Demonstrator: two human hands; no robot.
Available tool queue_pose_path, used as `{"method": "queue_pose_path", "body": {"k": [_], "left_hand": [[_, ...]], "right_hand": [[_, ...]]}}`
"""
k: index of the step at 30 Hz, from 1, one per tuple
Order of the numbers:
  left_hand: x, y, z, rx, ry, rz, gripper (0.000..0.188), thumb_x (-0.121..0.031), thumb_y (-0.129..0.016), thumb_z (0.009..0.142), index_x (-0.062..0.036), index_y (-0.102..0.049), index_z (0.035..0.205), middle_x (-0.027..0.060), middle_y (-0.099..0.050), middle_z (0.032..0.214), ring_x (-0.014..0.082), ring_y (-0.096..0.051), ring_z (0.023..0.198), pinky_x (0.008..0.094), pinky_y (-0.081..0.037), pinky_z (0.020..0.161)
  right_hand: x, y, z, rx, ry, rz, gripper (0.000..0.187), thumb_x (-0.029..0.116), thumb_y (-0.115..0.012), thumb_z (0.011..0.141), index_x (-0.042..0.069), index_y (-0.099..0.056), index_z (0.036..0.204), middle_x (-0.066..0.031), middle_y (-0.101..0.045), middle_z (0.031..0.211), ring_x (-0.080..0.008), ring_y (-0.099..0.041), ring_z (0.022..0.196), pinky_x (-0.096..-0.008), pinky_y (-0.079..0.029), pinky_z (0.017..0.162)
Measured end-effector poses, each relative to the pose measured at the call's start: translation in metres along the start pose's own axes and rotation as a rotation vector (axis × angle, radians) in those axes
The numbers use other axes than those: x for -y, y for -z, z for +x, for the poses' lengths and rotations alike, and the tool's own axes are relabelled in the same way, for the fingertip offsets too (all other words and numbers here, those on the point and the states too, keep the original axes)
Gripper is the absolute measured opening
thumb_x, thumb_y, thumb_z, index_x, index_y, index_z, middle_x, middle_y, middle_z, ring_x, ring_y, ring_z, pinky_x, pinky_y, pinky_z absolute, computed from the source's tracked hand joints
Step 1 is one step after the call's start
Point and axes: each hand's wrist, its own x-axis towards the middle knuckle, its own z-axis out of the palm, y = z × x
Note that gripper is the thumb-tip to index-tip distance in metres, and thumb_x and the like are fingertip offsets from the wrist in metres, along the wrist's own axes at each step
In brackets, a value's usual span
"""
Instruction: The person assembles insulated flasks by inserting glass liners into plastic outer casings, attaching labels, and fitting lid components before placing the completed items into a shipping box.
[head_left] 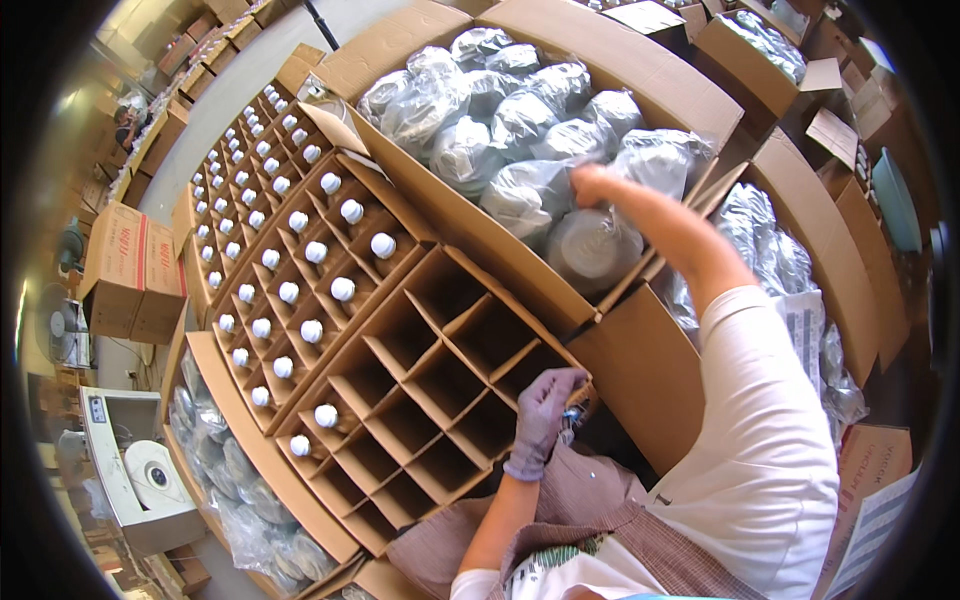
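Observation:
My right hand (592,186), bare and blurred, reaches into a big carton (480,245) of silvery rounded vessels in clear plastic. Its fingers curl closed at a clear plastic bag (535,195), just above a smooth round-ended silvery vessel (595,245). Near my body, my left hand (545,405) wears a thin greyish-purple glove. Its fingers are pressed together at the near corner of a divided carton (405,375). Beside them is a small clear and bluish bit (572,415) that I cannot make out. White-capped bottles (326,416) stand in two of that carton's left cells.
More divided cartons (290,290) with white-topped bottles lie to the left. Opened cartons of bagged silvery vessels stand at the near left (230,480) and right (765,235). A white machine (140,470) is at the left, a teal basin (896,200) far right.

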Motion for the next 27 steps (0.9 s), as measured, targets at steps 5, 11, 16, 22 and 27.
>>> {"method": "queue_pose_path", "body": {"k": [5,11,16,22,27], "left_hand": [[-0.004,0.002,0.002,-0.03,-0.035,0.169,0.026,-0.019,-0.054,0.104,0.0012,-0.069,0.111,0.0064,-0.071,0.107,0.0131,-0.064,0.1,0.0268,-0.049,0.094],[-0.002,-0.005,0.006,-0.03,0.0,0.12,0.023,-0.016,-0.055,0.104,0.0017,-0.068,0.113,0.0066,-0.07,0.107,0.0139,-0.065,0.1,0.0275,-0.05,0.093],[-0.004,-0.013,0.012,-0.005,0.018,0.145,0.023,-0.017,-0.057,0.103,0.0019,-0.068,0.112,0.0067,-0.069,0.106,0.0139,-0.065,0.1,0.0275,-0.051,0.091],[-0.015,-0.017,0.015,0.0,0.014,0.248,0.024,-0.017,-0.056,0.103,0.0013,-0.068,0.112,0.0073,-0.069,0.106,0.0146,-0.065,0.101,0.0272,-0.051,0.091],[-0.015,-0.015,0.016,-0.046,-0.025,0.249,0.022,-0.016,-0.057,0.103,0.001,-0.069,0.111,0.0084,-0.069,0.105,0.0158,-0.066,0.099,0.0278,-0.051,0.09]], "right_hand": [[-0.002,-0.068,0.018,-0.17,-0.053,0.079,0.03,0.019,-0.071,0.073,0.012,-0.078,0.101,-0.016,-0.073,0.109,-0.0335,-0.069,0.106,-0.0423,-0.055,0.089],[0.052,0.072,-0.073,-0.035,0.154,-0.075,0.03,0.024,-0.065,0.08,0.003,-0.076,0.098,-0.019,-0.074,0.101,-0.0319,-0.072,0.095,-0.0445,-0.058,0.08],[-0.073,0.107,-0.047,-0.37,-0.18,-0.165,0.018,0.016,-0.072,0.073,0.002,-0.076,0.084,-0.0173,-0.074,0.092,-0.0311,-0.073,0.088,-0.0415,-0.058,0.077],[-0.143,0.006,0.035,-0.06,-0.137,-0.277,0.032,0.028,-0.065,0.085,0.008,-0.076,0.108,-0.0115,-0.072,0.117,-0.0269,-0.069,0.112,-0.0433,-0.055,0.092],[-0.147,-0.041,0.076,-0.123,-0.208,-0.157,0.038,0.034,-0.053,0.093,0.013,-0.074,0.116,-0.0134,-0.068,0.127,-0.0275,-0.066,0.117,-0.044,-0.054,0.093]]}}
